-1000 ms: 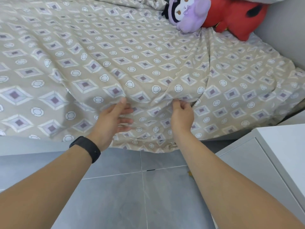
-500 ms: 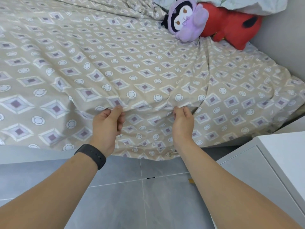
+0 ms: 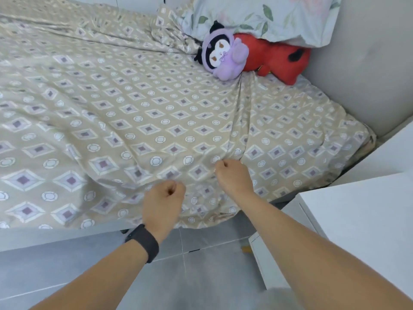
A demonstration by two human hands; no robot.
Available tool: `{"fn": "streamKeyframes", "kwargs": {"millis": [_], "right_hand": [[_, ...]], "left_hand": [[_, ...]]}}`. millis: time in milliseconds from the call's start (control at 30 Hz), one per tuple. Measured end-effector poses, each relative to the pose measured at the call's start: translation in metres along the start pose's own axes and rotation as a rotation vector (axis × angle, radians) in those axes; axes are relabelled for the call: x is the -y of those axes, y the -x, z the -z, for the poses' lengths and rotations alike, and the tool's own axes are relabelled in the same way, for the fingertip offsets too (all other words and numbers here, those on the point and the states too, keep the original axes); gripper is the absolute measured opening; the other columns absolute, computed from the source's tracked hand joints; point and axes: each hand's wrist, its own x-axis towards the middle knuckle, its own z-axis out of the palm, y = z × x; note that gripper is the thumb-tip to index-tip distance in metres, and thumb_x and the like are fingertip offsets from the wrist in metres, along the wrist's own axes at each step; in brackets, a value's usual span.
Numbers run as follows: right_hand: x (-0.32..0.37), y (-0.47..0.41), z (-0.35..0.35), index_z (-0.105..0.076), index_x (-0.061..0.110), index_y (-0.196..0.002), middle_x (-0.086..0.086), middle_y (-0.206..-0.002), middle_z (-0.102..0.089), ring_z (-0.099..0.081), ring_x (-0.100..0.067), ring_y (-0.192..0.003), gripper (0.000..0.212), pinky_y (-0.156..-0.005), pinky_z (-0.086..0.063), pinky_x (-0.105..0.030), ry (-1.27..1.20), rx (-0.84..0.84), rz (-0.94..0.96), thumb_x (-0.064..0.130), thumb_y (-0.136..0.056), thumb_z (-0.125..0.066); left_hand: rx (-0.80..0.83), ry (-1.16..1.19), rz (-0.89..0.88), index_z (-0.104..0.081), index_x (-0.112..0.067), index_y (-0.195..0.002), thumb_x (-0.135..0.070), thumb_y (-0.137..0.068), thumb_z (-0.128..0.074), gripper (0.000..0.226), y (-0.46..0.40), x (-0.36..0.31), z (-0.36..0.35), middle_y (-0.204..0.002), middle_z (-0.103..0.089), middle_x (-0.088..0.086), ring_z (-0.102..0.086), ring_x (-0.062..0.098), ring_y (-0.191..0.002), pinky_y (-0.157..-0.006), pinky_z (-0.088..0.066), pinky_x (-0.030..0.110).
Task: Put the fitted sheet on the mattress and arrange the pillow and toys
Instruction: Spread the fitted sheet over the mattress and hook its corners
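Note:
A beige fitted sheet (image 3: pixel 138 113) with a diamond and ring pattern lies loosely over the mattress, its near edge hanging down the bed's side. My left hand (image 3: pixel 164 202), a black band on its wrist, grips a fold of the sheet at that edge. My right hand (image 3: pixel 232 175) pinches a bunched fold a little farther right, and creases run from it toward the toys. A purple plush toy (image 3: pixel 225 57) and a red plush toy (image 3: pixel 277 60) lie at the bed's far right corner. A pillow (image 3: pixel 268 16) in a leaf-print case rests partly on them.
A white cabinet (image 3: pixel 357 222) stands close at the right, next to the bed's corner. A grey padded headboard (image 3: pixel 362 70) rises behind the toys. Grey floor tiles (image 3: pixel 201 276) lie under my arms, and the pale bed frame (image 3: pixel 55 236) shows below the sheet at left.
Both hands have closed into fists on the sheet's near edge and drawn the fabric toward me. The view has tilted up, so the pillow and headboard now show.

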Motion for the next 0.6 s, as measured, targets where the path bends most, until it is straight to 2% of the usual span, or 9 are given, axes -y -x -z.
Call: {"fn": "streamKeyframes", "kwargs": {"millis": [67,133,167,233,300,400,500,600], "right_hand": [[0.009,-0.017,0.043,-0.049,0.014,-0.064,0.000,-0.063,-0.053,-0.051,-0.021,-0.058,0.038,-0.054,-0.037,-0.032,0.156,-0.034,0.073,0.032,-0.097,-0.044],[0.000,-0.031,0.084,-0.057,0.016,-0.074,0.000,-0.070,-0.060,-0.058,-0.021,-0.064,0.030,-0.056,-0.042,-0.031,0.308,-0.080,0.111,0.034,-0.096,-0.047],[-0.011,-0.037,0.103,-0.057,0.018,-0.077,0.002,-0.073,-0.061,-0.059,-0.021,-0.067,0.026,-0.058,-0.044,-0.032,0.387,-0.084,0.129,0.035,-0.095,-0.048],[-0.041,-0.049,0.133,-0.056,0.024,-0.082,0.007,-0.082,-0.060,-0.060,-0.019,-0.078,0.019,-0.063,-0.046,-0.033,0.569,-0.036,0.172,0.037,-0.094,-0.050],[-0.071,-0.060,0.158,-0.056,0.027,-0.097,0.009,-0.099,-0.054,-0.057,-0.018,-0.094,0.010,-0.073,-0.046,-0.035,0.688,0.031,0.218,0.036,-0.093,-0.055],[-0.094,-0.084,0.179,-0.052,0.028,-0.119,0.006,-0.117,-0.049,-0.051,-0.019,-0.108,0.030,-0.082,-0.050,-0.040,0.765,0.050,0.349,0.030,-0.093,-0.065],[-0.093,-0.113,0.185,-0.060,0.028,-0.111,0.009,-0.113,-0.052,-0.051,-0.016,-0.106,0.019,-0.083,-0.051,-0.040,0.730,0.080,0.471,0.026,-0.094,-0.066],[-0.099,-0.130,0.184,-0.066,0.027,-0.090,0.015,-0.092,-0.059,-0.057,-0.013,-0.094,0.009,-0.081,-0.050,-0.037,0.567,0.076,0.478,0.019,-0.091,-0.069]], "left_hand": [[0.089,-0.230,-0.214,-0.041,-0.018,-0.065,-0.030,-0.089,-0.057,0.031,-0.009,-0.038,-0.022,-0.057,-0.046,-0.010,-0.043,0.014,-0.055,-0.055,-0.038,0.032],[0.174,-0.434,-0.409,-0.055,-0.028,-0.084,-0.035,-0.088,-0.057,0.008,-0.022,-0.073,-0.044,-0.084,-0.059,-0.011,-0.056,0.013,-0.076,-0.067,-0.048,0.033],[0.223,-0.524,-0.478,-0.056,-0.030,-0.097,-0.035,-0.089,-0.057,0.010,-0.028,-0.085,-0.055,-0.098,-0.058,-0.010,-0.056,0.016,-0.088,-0.074,-0.048,0.034],[0.319,-0.725,-0.581,-0.052,-0.027,-0.120,-0.036,-0.090,-0.056,0.031,-0.044,-0.097,-0.075,-0.120,-0.052,-0.004,-0.051,0.021,-0.107,-0.083,-0.044,0.035],[0.362,-0.870,-0.664,-0.045,-0.026,-0.135,-0.037,-0.089,-0.058,0.048,-0.064,-0.100,-0.093,-0.137,-0.045,-0.001,-0.046,0.025,-0.121,-0.093,-0.042,0.037],[0.433,-0.973,-0.664,-0.028,-0.027,-0.150,-0.043,-0.085,-0.064,0.076,-0.098,-0.097,-0.119,-0.155,-0.031,0.000,-0.032,0.027,-0.142,-0.111,-0.034,0.041],[0.446,-1.161,-0.651,-0.005,-0.028,-0.158,-0.061,-0.079,-0.065,0.104,-0.131,-0.089,-0.147,-0.166,-0.009,-0.001,-0.004,0.025,-0.154,-0.124,-0.009,0.045],[0.482,-1.093,-0.595,0.008,-0.035,-0.157,-0.085,-0.066,-0.059,0.124,-0.153,-0.087,-0.161,-0.167,0.000,-0.009,0.007,0.017,-0.154,-0.124,0.001,0.048]]}}
